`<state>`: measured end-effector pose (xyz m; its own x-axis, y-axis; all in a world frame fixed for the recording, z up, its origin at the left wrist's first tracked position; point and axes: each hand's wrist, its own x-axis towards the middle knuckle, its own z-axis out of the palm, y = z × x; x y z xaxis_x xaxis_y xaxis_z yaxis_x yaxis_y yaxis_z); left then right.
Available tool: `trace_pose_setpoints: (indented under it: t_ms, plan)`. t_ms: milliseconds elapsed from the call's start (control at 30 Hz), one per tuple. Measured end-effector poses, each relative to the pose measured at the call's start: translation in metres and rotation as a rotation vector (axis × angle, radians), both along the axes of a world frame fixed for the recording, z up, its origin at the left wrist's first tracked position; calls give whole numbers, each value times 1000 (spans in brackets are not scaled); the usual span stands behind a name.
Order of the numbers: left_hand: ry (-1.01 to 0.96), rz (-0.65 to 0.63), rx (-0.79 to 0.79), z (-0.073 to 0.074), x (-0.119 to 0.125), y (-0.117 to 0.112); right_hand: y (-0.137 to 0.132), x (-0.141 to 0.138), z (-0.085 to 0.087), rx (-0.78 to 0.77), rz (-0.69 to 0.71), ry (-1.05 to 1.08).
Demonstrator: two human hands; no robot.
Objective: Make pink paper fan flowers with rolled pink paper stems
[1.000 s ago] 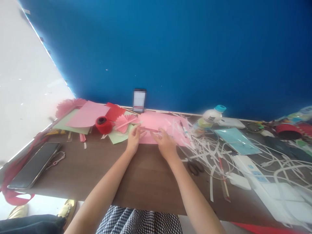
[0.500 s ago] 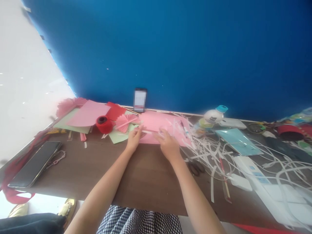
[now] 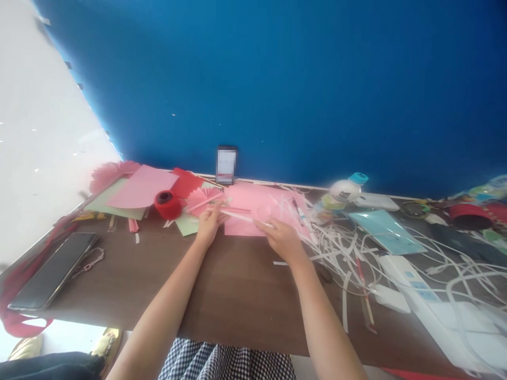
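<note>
A thin white strip [image 3: 241, 215] is stretched between my two hands, sloping slightly down to the right. My left hand [image 3: 207, 226] pinches its left end beside a folded pink paper fan [image 3: 203, 197]. The right end sits between the closed fingers of my right hand [image 3: 284, 238]. Under and behind the strip lies a sheet of pink paper [image 3: 245, 194]. On that sheet, near my right fingers, there is a pale round shape too blurred to name. Several white strips and a pen [image 3: 300, 212] lie at the sheet's right side.
A red roll [image 3: 168, 205], pink and green sheets and a phone [image 3: 55, 269] are on the left. Another phone [image 3: 226, 164] leans against the blue wall. Rightward are a bottle [image 3: 345, 190], tangled white strips and cables, a teal packet [image 3: 388, 231] and a power strip [image 3: 420, 295].
My hands have moved apart, the left one leftward and the right one slightly rightward. More of the white strip shows between them. Another white strip end now shows below my right wrist.
</note>
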<state>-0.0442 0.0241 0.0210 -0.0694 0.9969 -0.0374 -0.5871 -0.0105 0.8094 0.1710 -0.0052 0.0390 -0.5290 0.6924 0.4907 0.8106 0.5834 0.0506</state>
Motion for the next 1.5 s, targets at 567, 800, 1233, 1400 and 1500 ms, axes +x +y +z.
trace_pose_setpoints:
  t_ms: [567, 800, 1233, 1400, 1500]
  plan:
    - [-39, -88, -39, 2, -1, -1, 9, 3, -12, 164, -97, -56]
    - [-67, -91, -54, 5, -2, -1, 10, 3, -13, 153, -90, -42]
    - [-174, -79, -116, 0, 7, -2, 9, -5, -15, 240, -114, -73]
    - [-191, -142, -107, 0, 18, -7, 9, -8, -19, 210, -93, -76]
    - [-135, -165, -99, -3, 24, -10, 7, -14, -19, 164, -66, -81]
